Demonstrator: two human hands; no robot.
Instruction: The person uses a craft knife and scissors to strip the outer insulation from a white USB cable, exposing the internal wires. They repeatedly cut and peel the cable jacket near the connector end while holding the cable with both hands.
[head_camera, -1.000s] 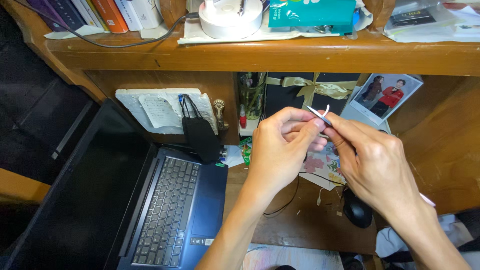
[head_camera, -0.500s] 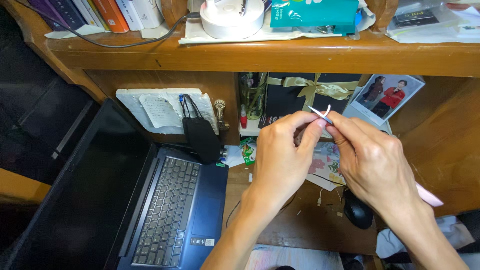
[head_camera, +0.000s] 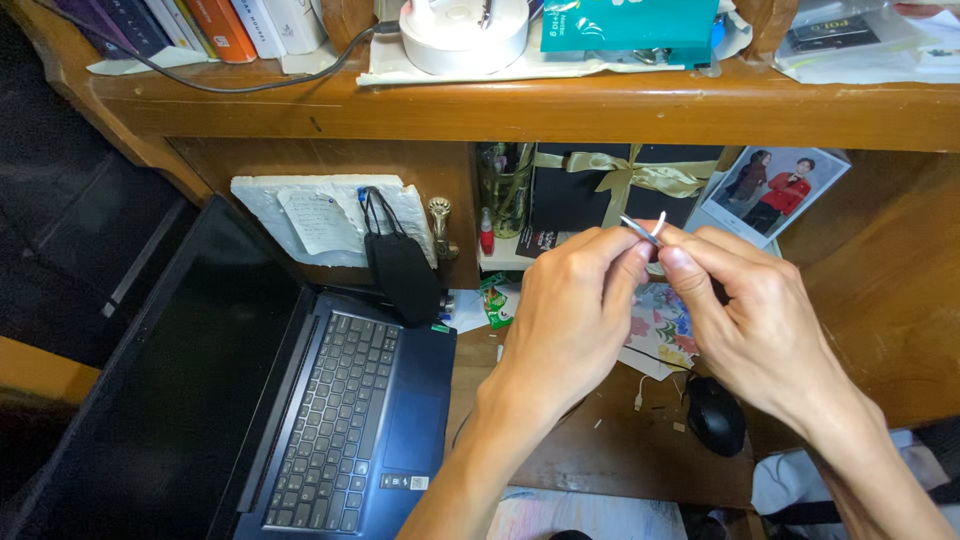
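Observation:
My left hand (head_camera: 572, 310) and my right hand (head_camera: 745, 315) meet in front of me above the wooden desk (head_camera: 600, 450). Between their fingertips they pinch a small, thin silvery metal piece (head_camera: 643, 230) that sticks up a little. Both hands' fingers are curled around it. What the piece is exactly I cannot tell. Below the right hand lies a black computer mouse (head_camera: 716, 415).
An open dark blue laptop (head_camera: 340, 420) stands at the left. A black face mask (head_camera: 400, 265) hangs on the back panel beside a pinned paper. A black box with a gold ribbon (head_camera: 610, 185), a photo (head_camera: 775, 185), and a wooden shelf (head_camera: 560, 105) with books are behind.
Both hands have stayed together on the small metal piece and shifted slightly; the fingers have adjusted their pinch.

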